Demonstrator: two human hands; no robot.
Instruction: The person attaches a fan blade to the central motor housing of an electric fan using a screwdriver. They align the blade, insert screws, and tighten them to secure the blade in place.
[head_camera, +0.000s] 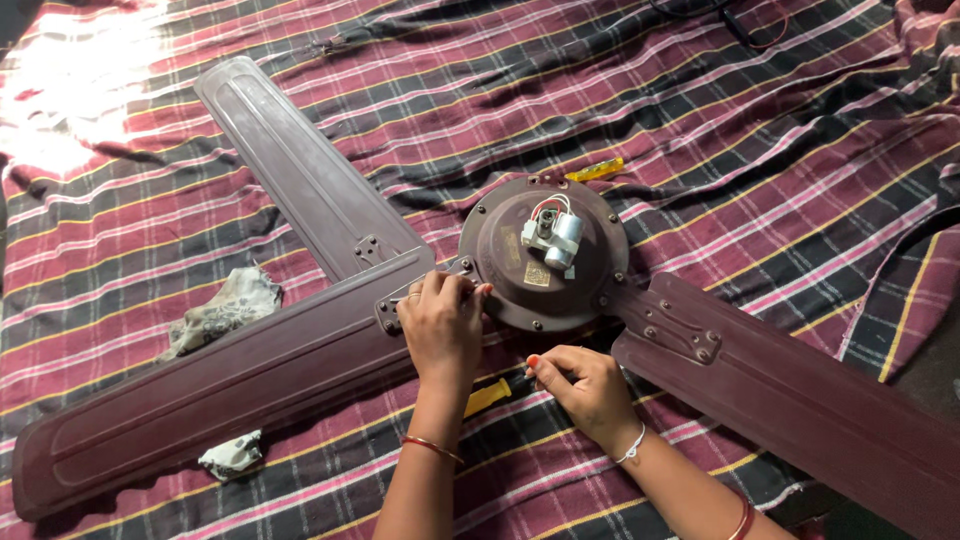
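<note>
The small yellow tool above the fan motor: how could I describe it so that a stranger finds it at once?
Start at the round brown fan motor in the middle of the striped cloth. Just above its upper right edge lies a short yellow tool, alone on the cloth. The other yellow-handled tool lies below the motor, by the right hand.

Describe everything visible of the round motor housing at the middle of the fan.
The motor housing is a round, dark brown dome that looks like painted metal, ringed with small screws. It lies flat on the striped cloth. On top sit a silver cylinder, a white connector and short wires, beside two small labels. Three brown blades meet it. The left hand rests on the blade bracket at its left edge; the right hand lies just below it.
</note>
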